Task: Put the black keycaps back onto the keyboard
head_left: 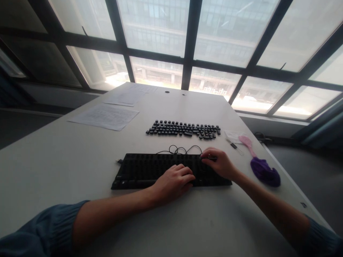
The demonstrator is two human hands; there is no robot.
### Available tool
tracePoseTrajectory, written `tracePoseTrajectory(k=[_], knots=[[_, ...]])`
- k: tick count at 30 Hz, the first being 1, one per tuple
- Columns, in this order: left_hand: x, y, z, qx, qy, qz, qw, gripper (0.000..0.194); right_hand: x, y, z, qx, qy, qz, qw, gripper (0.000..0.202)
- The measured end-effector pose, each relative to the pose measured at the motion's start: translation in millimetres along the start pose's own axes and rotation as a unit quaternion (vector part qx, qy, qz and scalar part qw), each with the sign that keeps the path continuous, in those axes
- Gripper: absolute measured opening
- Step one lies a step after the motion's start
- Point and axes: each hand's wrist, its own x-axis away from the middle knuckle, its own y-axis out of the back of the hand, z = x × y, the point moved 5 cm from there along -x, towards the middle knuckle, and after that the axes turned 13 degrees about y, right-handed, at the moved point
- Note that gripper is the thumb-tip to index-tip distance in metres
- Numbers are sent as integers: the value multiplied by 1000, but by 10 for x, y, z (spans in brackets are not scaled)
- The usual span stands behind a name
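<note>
A black keyboard (144,171) lies flat on the white table in front of me. My left hand (174,180) rests on its lower middle, palm down and open, fingers stretched over the key area. At the upper right part of the keyboard, my right hand (217,162) is closed in a pinch; a small dark piece with a glint shows at the fingers, too unclear to name. Beyond the keyboard, loose black keycaps (184,129) are spread in rows. The keyboard's cable (178,150) loops behind it, and a plug (119,161) shows at its left corner.
On the right lie a wire keycap puller (233,145), a pink-handled brush (247,142) and a purple cloth-like item (264,172), near the table's right edge. Printed sheets (107,117) cover part of the left. Windows stand behind the table (66,160).
</note>
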Motion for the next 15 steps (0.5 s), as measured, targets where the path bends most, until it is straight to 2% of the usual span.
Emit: tracePoseTrajectory(k=[3,6,15], knots=[[-3,16,-9,5,3,1,1000,19,361,-50,175,-59,-15,23,998,5],[-12,37,-22,12,8,10,1000,20,539,-76,229,-67,-21,27,997,6],[-19,32,-18,13,9,11,1000,21,562,-125,213,-50,-13,37,998,9]])
